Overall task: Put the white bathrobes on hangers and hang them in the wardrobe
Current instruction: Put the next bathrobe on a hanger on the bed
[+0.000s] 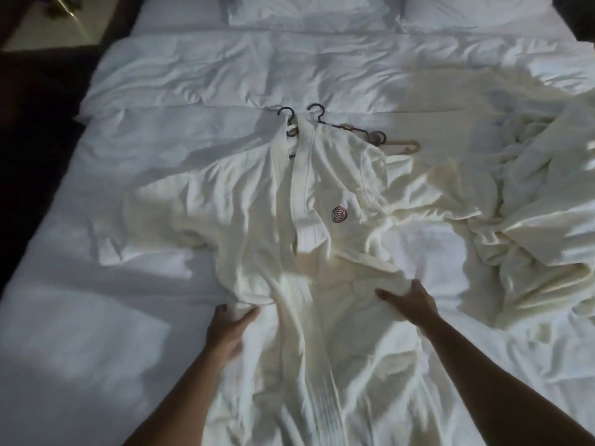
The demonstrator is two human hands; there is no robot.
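Two hands are working one white bathrobe (pixel 257 226) that's spread face-up on the bed (pixel 96 284), collar pointing away from the person, hem toward the camera. In the head view the left hand (pixel 227 329) sits at the robe's left waist area with the thumb and fingers pinching a bunched fold of the fabric. The right hand (pixel 410 300) is on the other side at about the same height, palm down, fingers spread across the cloth with the fingertips tucked a bit into a fold, so whether it's actually gripping or just pressing is hard to tell.

The robe has a ribbed lapel band running down the middle and a small round red logo (pixel 339 214) on the chest. Up at the collar a dark hanger hook (pixel 286 113) pokes out, so this one looks like it's already on a hanger. Right beside it lies a second dark hanger (pixel 317 114), and a pale wooden-looking hanger (pixel 402 145) lies just past the robe's shoulder.

Off to the right a second bathrobe (pixel 521 220) is heaped in a crumpled pile on the duvet. Pillows (pixel 306 11) sit at the far end of the bed.
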